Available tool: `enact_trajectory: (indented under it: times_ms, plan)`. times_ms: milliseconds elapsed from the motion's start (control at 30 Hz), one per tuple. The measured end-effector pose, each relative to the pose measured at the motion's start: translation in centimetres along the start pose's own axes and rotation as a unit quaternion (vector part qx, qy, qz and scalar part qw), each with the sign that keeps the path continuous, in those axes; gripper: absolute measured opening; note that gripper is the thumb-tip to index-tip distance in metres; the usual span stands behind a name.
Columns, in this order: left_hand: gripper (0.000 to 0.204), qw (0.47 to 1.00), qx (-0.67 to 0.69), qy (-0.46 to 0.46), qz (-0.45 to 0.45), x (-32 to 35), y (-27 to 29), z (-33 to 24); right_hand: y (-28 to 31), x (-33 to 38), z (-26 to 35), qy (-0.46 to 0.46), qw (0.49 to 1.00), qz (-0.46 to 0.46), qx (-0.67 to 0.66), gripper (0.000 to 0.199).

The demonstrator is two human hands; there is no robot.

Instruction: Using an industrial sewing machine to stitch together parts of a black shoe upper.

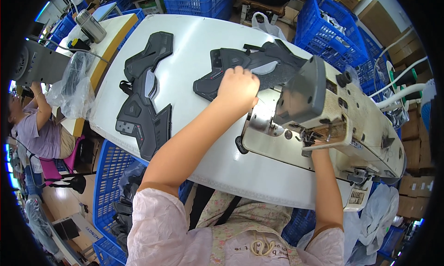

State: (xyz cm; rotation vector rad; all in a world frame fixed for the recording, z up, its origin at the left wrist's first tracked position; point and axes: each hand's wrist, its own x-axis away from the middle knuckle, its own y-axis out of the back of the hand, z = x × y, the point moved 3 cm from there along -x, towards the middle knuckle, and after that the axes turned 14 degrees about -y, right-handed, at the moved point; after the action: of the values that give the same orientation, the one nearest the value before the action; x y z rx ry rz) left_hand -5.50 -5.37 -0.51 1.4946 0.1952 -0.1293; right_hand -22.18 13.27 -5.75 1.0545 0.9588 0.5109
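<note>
A white, rounded worktable (194,39) is seen carrying a cream-and-grey sewing machine (323,127) and two dark grey padded fabric pieces (143,94) (249,69).

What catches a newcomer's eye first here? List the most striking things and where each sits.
The sewing machine fills the right of the white table, its grey head reaching toward the middle. The left hand presses on a dark grey padded piece at centre, beside the machine head; the right hand is hidden behind the machine. A second stack of dark grey pieces lies at the table's left, and blue crates ring the table.
</note>
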Motion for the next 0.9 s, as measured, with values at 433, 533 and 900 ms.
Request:
enact_trajectory:
  times_ms: [433,533,900]
  plan:
    - [0.043,0.951,0.288,0.086,-0.07,4.8,13.4,4.7,6.1,10.1,-1.6,-0.242,0.94,0.02,-0.238,0.036]
    - [0.048,0.896,0.403,0.128,-0.135,11.9,18.6,3.7,8.6,14.1,-0.2,-0.304,0.884,0.043,-0.353,0.042]
    - [0.058,0.669,0.648,0.213,-0.296,25.7,21.9,-3.7,14.3,15.1,11.5,-0.194,0.856,0.131,-0.461,0.045]
